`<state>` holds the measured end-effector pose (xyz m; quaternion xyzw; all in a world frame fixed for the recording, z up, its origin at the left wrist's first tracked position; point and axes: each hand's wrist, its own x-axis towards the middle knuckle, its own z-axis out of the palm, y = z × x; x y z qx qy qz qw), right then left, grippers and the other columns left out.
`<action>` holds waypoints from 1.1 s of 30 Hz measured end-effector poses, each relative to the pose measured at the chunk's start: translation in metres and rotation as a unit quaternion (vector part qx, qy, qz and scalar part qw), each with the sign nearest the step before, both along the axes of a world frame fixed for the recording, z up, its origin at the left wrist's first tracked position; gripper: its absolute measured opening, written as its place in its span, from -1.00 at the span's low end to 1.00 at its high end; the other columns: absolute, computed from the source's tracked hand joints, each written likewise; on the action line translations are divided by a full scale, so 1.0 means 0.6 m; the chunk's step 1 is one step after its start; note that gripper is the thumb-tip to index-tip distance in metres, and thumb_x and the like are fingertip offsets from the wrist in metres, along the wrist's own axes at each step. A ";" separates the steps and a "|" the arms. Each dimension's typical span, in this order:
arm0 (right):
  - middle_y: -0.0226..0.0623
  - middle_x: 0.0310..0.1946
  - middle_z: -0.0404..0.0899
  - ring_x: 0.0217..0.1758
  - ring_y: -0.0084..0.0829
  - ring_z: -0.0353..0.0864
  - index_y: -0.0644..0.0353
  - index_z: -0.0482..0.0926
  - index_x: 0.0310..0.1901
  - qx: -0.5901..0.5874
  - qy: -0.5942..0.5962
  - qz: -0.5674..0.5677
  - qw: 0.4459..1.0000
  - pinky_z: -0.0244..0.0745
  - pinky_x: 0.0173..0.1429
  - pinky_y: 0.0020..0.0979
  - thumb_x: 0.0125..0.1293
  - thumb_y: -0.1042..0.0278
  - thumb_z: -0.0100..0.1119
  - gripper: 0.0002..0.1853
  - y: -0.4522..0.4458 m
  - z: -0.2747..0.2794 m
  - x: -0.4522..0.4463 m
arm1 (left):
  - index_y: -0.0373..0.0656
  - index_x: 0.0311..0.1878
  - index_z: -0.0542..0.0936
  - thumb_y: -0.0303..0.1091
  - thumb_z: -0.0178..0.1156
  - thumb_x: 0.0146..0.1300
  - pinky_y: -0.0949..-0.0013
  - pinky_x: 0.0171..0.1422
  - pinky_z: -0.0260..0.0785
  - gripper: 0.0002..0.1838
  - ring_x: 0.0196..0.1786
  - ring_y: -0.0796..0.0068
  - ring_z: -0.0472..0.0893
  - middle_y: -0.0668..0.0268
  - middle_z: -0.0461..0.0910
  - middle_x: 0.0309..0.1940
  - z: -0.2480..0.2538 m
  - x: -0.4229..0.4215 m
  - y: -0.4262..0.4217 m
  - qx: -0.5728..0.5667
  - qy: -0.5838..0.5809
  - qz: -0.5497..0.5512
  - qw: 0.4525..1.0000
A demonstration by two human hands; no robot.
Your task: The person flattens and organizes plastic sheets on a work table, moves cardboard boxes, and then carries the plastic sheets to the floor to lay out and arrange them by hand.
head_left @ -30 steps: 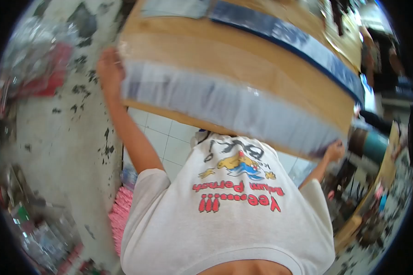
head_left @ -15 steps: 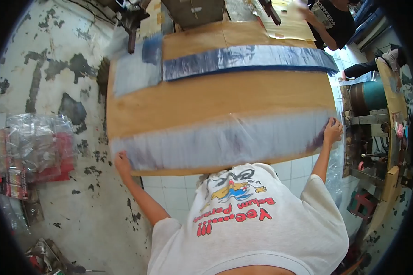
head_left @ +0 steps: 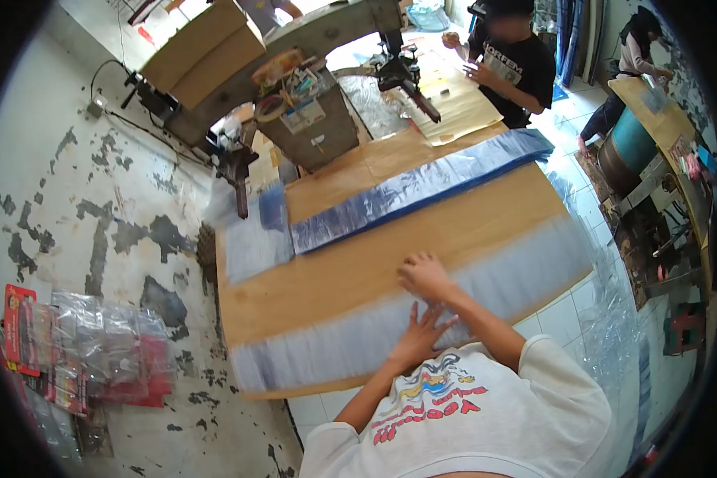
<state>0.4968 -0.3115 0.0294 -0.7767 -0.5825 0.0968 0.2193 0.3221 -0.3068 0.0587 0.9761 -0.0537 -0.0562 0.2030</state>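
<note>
A long strip of translucent plastic sheeting (head_left: 319,348) lies along the near edge of the brown-topped table (head_left: 350,275). My left hand (head_left: 424,334) rests on the middle of this strip with its fingers spread. Just beyond it, my right hand (head_left: 424,276) is at the strip's far edge, fingers loosely bent and apart, holding nothing visible. Whether the right fingertips touch the tabletop is hard to tell. Farther back lies a long stack of blue-tinted plastic strips (head_left: 422,191). A shorter pile of clear plastic sheets (head_left: 256,239) sits at its left end.
A machine with dark metal arms (head_left: 406,80) stands behind the table, beside a grey box (head_left: 315,127) with tape and tools. A person in a black shirt (head_left: 518,68) is at the back right; another bends at a side bench (head_left: 653,99). Plastic packaging (head_left: 95,342) lies at left.
Both hands have left the strip's two ends and come together at its middle, the left moving right and the right moving left. The head view has shifted, showing more of the back.
</note>
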 end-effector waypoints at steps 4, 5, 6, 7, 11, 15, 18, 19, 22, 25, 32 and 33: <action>-0.23 0.00 0.59 0.19 -0.16 0.43 -0.06 0.66 0.01 -0.062 0.047 0.000 0.997 0.28 0.23 -0.05 0.30 0.00 0.16 -0.66 0.011 -0.008 -0.051 | 0.02 0.38 0.37 0.18 0.20 0.17 -0.26 0.56 -0.37 -0.25 0.54 -0.01 0.03 0.01 0.20 0.42 -0.045 0.006 -0.005 0.023 -0.009 -0.002 1.000; -0.22 0.00 0.59 0.20 -0.16 0.43 -0.06 0.65 0.02 -0.057 0.056 0.004 0.997 0.28 0.23 -0.04 0.29 0.00 0.16 -0.65 0.003 -0.006 -0.054 | 0.00 0.35 0.41 0.17 0.20 0.18 -0.25 0.56 -0.35 -0.28 0.53 0.00 0.06 0.02 0.23 0.40 -0.039 0.003 -0.003 0.014 -0.027 0.005 1.000; -0.22 0.00 0.58 0.20 -0.16 0.43 -0.06 0.65 0.03 -0.057 0.070 0.010 0.996 0.28 0.23 -0.04 0.29 0.01 0.17 -0.64 -0.010 -0.008 -0.059 | -0.02 0.32 0.46 0.15 0.19 0.19 -0.24 0.56 -0.34 -0.31 0.52 0.01 0.09 0.02 0.26 0.38 -0.037 -0.004 -0.009 -0.002 -0.040 0.013 0.999; -0.22 0.01 0.57 0.19 -0.17 0.43 -0.05 0.65 0.02 -0.055 0.063 0.013 0.996 0.28 0.23 -0.06 0.29 0.00 0.17 -0.64 -0.023 -0.007 -0.068 | -0.01 0.31 0.47 0.14 0.20 0.18 -0.24 0.56 -0.33 -0.32 0.52 0.01 0.09 0.04 0.26 0.39 -0.038 -0.016 -0.019 -0.020 -0.032 0.029 0.999; -0.20 0.08 0.53 0.23 -0.15 0.40 -0.03 0.63 0.05 -0.077 0.028 0.040 0.996 0.24 0.30 -0.04 0.29 0.00 0.18 -0.62 -0.029 0.020 -0.062 | 0.08 0.25 0.54 0.08 0.25 0.16 -0.23 0.55 -0.29 -0.41 0.50 0.05 0.14 0.10 0.26 0.40 -0.052 -0.012 -0.020 -0.018 -0.039 0.067 0.997; -0.14 0.20 0.44 0.34 -0.06 0.30 0.00 0.54 0.17 0.016 0.043 0.043 0.998 0.04 0.46 0.04 0.28 0.02 0.20 -0.54 -0.093 0.000 -0.032 | 0.18 0.19 0.60 0.01 0.30 0.14 -0.19 0.53 -0.22 -0.49 0.47 0.15 0.21 0.19 0.33 0.36 -0.036 -0.019 -0.034 -0.015 -0.078 0.071 0.994; -0.12 0.32 0.34 0.48 -0.07 0.14 0.01 0.51 0.19 0.007 -0.015 -0.111 0.994 -0.23 0.51 0.26 0.27 0.00 0.20 -0.50 -0.190 -0.013 0.064 | 0.23 0.26 0.53 0.03 0.22 0.24 -0.14 0.55 -0.25 -0.49 0.48 0.20 0.20 0.25 0.31 0.38 -0.050 -0.018 -0.034 0.001 -0.106 0.062 0.992; -0.11 0.34 0.32 0.50 -0.07 0.11 0.01 0.50 0.20 -0.022 -0.042 -0.165 0.985 -0.28 0.50 0.32 0.27 -0.02 0.19 -0.49 -0.235 -0.004 0.098 | 0.22 0.27 0.52 0.03 0.22 0.24 -0.13 0.55 -0.25 -0.48 0.47 0.21 0.21 0.26 0.31 0.38 -0.055 -0.021 -0.042 -0.008 -0.106 0.063 0.992; -0.07 0.39 0.26 0.50 -0.03 0.10 0.05 0.46 0.23 -0.050 -0.110 -0.338 0.933 -0.31 0.47 0.40 0.31 -0.06 0.13 -0.46 -0.359 -0.026 0.211 | 0.18 0.31 0.47 -0.01 0.22 0.26 -0.09 0.54 -0.23 -0.46 0.45 0.25 0.25 0.29 0.33 0.38 -0.051 -0.021 -0.035 -0.022 -0.114 0.061 0.991; -0.04 0.45 0.15 0.53 0.00 0.05 0.09 0.36 0.32 -0.067 -0.113 -0.492 0.861 -0.22 0.47 0.36 0.32 -0.14 0.10 -0.35 -0.464 -0.009 0.257 | 0.13 0.30 0.48 -0.06 0.22 0.27 -0.07 0.53 -0.19 -0.48 0.44 0.25 0.26 0.29 0.35 0.37 -0.070 -0.025 -0.037 -0.032 -0.119 0.051 0.991; 0.06 0.47 0.08 0.53 0.03 0.03 0.12 0.19 0.44 -0.107 -0.041 -0.590 0.799 -0.06 0.50 0.19 0.17 -0.38 0.18 -0.04 -0.547 -0.023 0.312 | 0.17 0.41 0.38 0.26 0.26 0.12 -0.21 0.50 -0.17 -0.20 0.51 0.01 0.13 0.07 0.13 0.49 -0.036 -0.026 -0.056 0.035 -0.140 0.133 0.980; 0.09 0.45 0.12 0.51 0.04 0.08 0.15 0.18 0.44 -0.113 -0.048 -0.607 0.785 0.00 0.50 0.14 0.12 -0.40 0.22 0.01 -0.549 -0.008 0.317 | 0.18 0.41 0.38 0.29 0.24 0.13 -0.22 0.49 -0.17 -0.20 0.51 0.01 0.13 0.07 0.13 0.49 -0.039 -0.024 -0.064 0.037 -0.138 0.135 0.981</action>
